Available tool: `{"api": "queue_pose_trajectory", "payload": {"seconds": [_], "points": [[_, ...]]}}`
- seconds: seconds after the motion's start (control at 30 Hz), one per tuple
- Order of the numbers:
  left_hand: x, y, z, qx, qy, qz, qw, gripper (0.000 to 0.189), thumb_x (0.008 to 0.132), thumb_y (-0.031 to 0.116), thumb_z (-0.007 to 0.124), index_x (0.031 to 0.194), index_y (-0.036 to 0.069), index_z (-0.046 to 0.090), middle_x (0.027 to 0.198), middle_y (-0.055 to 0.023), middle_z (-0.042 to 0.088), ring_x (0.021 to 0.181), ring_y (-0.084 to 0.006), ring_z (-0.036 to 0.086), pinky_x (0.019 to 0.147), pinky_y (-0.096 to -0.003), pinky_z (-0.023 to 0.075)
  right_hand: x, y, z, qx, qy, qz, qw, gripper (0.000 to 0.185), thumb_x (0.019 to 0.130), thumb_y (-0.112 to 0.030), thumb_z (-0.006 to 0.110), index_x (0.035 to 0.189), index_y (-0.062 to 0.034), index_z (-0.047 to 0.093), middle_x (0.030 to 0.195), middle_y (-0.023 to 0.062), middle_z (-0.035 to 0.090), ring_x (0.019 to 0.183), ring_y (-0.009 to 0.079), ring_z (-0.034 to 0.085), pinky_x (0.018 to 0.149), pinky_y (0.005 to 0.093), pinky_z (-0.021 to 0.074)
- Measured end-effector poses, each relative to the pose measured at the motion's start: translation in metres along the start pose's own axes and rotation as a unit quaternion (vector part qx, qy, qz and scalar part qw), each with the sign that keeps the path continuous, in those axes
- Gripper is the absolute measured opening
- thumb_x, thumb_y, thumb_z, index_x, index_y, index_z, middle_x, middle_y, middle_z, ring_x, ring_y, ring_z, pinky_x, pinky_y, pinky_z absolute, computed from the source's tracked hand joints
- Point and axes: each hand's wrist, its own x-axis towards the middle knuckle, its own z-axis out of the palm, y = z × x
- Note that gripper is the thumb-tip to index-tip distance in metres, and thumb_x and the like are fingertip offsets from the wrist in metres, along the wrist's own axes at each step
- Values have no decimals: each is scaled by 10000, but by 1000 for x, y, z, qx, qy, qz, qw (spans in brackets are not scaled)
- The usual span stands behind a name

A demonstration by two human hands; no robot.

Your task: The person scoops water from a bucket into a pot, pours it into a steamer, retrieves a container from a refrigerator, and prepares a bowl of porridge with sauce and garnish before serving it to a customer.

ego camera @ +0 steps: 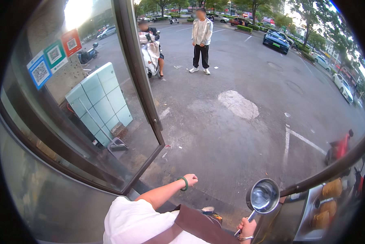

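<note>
My right hand, low on the right with a pale bracelet at the wrist, grips the handle of a round metal dipper. Its bowl tips up towards me and shines inside; whether it holds liquid I cannot tell. My left hand hangs in front of me over the pavement, fingers curled, with nothing visible in it. A green bangle circles that wrist. Below my arms are a white sleeve and a dark brown apron. One light shoe shows at the doorway.
A framed glass door stands left, bearing stickers with printed codes. Behind it lean a pale tiled panel and a dustpan. One person stands outside; another sits on a scooter. A picture board is at right.
</note>
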Motion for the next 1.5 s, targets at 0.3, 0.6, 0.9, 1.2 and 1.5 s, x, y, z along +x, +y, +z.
{"api": "queue_pose_trajectory", "payload": {"seconds": [0.3,0.6,0.9,1.2,1.5], "points": [[175,-52,14,215,45,-17,976,328,748,288,548,906,20,652,929,-184,638,863,-311,620,770,-385,484,187,-54,-72,-177,10,-9,984,115,832,-132,552,787,-40,499,605,26,464,495,148,460,437,286,375],[307,-4,20,285,-66,-238,926,410,747,351,560,1005,43,645,1097,-181,588,1027,-320,563,858,-396,453,352,-139,-92,28,-45,0,999,106,826,-22,474,788,-81,394,518,0,365,365,99,356,346,269,327],[640,275,71,216,-57,-79,971,239,749,193,542,886,14,623,686,-134,630,659,-240,635,610,-362,513,475,-260,-103,189,104,-39,976,111,793,-28,575,772,-36,467,553,18,451,401,92,417,382,236,340],[816,604,296,138,-177,288,931,185,793,129,561,911,-6,607,713,-113,634,609,-152,603,587,-293,497,576,-323,-190,232,246,-148,929,116,786,-35,590,767,-19,476,548,29,487,407,94,453,382,227,365],[840,605,420,501,-429,155,735,210,806,185,520,876,16,622,669,-71,619,509,-143,581,465,-276,463,616,-344,-276,316,429,-146,834,135,794,-65,599,781,-25,471,557,19,489,409,80,451,384,217,353]]}}
